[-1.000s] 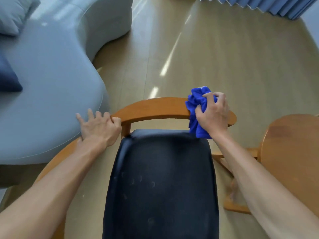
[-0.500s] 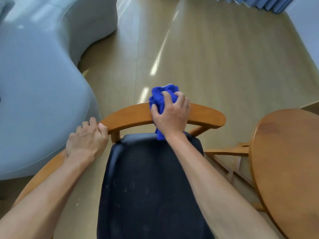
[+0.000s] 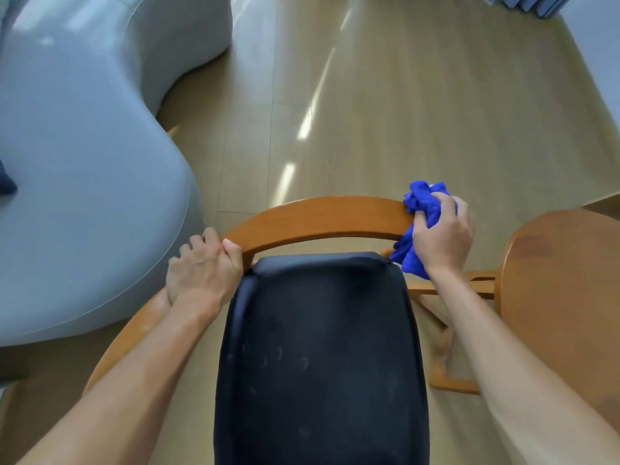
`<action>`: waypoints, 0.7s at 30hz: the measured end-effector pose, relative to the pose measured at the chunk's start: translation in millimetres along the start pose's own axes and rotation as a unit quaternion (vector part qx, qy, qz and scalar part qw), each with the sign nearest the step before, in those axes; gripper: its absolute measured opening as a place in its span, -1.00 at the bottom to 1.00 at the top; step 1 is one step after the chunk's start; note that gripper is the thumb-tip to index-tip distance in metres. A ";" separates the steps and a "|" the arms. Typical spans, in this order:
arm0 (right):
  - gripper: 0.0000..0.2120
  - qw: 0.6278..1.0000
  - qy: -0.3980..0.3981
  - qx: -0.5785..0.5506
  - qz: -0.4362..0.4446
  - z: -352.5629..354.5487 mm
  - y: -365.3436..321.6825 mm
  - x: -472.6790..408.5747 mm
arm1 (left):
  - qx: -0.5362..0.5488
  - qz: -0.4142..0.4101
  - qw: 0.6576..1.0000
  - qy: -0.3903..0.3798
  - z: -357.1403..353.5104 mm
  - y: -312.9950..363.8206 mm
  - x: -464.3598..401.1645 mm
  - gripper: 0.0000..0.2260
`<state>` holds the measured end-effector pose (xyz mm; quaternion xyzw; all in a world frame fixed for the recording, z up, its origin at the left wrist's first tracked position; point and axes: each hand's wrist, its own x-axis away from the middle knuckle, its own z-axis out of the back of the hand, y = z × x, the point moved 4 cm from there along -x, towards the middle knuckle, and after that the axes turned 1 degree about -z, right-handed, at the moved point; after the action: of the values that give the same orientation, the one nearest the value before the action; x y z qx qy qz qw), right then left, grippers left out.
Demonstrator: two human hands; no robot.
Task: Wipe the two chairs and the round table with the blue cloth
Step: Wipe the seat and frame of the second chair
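Note:
A wooden chair with a curved backrest rail (image 3: 315, 219) and a black seat cushion (image 3: 318, 357) stands right below me. My right hand (image 3: 441, 236) grips the bunched blue cloth (image 3: 421, 213) against the right end of the rail. My left hand (image 3: 203, 270) curls round the rail's left end, thumb on top. The round wooden table (image 3: 563, 297) stands to the right, partly cut off by the frame edge.
A pale blue curved sofa (image 3: 84, 162) fills the left side, close to the chair's left arm. A second wooden frame (image 3: 449, 330) shows between the chair and the table. Wood floor (image 3: 385, 112) stretches ahead; blue curtains (image 3: 536, 3) hang at the top right.
My right hand slid the blue cloth from the middle of the backrest rail back to its right end. My left hand closed more tightly round the rail's left end.

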<state>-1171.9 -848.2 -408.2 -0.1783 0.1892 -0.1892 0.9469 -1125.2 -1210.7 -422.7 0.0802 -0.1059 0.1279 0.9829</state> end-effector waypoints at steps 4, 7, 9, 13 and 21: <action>-0.68 0.998 0.027 -0.002 0.051 -25.3 -68.9 29.0 | -0.007 -0.008 1.000 0.007 -2.9 2.2 -0.9 -0.63; -0.71 0.981 -0.026 -0.046 0.186 -54.1 -164.0 82.1 | -0.003 -0.007 1.000 0.003 -5.3 1.2 -2.1 -0.65; -0.73 0.957 -0.072 -0.080 0.268 -65.3 -202.3 111.2 | 0.003 0.004 1.000 -0.001 -6.3 0.4 -3.1 -0.67; -0.70 0.909 -0.095 -0.078 0.399 -58.0 -167.5 93.7 | 0.002 0.007 1.000 0.003 -4.6 0.3 -2.9 -0.68; -0.68 0.992 -0.025 0.032 0.120 6.9 9.6 5.7 | 0.005 -0.001 1.000 0.019 0.0 1.3 0.7 -0.64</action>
<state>-1161.3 -840.4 -407.8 -0.1285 0.1795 -0.0756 0.9724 -1124.9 -1209.3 -422.4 0.0830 -0.0865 0.1291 0.9844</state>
